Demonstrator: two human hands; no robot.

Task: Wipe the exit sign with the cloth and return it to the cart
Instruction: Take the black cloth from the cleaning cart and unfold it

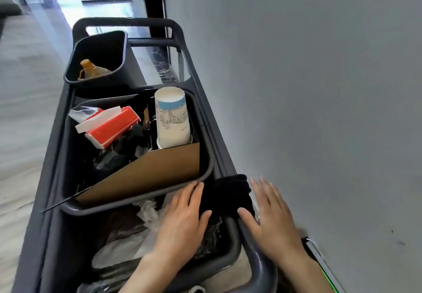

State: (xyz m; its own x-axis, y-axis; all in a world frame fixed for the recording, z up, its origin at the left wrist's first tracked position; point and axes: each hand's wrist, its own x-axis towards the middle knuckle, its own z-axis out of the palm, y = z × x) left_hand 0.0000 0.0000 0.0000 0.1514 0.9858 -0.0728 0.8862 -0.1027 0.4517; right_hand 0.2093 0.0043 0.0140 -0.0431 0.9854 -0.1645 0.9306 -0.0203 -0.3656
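two hands [182, 219] [271, 217] flank one black cloth [226, 194] on cart rail [258, 258], fingers spread; three bins [137, 203].

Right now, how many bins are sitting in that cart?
3. A far bin holds a bottle, a middle bin holds a paper cup and cardboard, and a near bin lies under the hands. More may sit below the picture's edge.

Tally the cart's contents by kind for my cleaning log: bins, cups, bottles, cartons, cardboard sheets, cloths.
Dark plastic bins: 3
White paper cup: 1
Orange-capped bottle: 1
Red-and-white carton: 1
Brown cardboard sheet: 1
Black cloth draped on rail: 1
Total: 8
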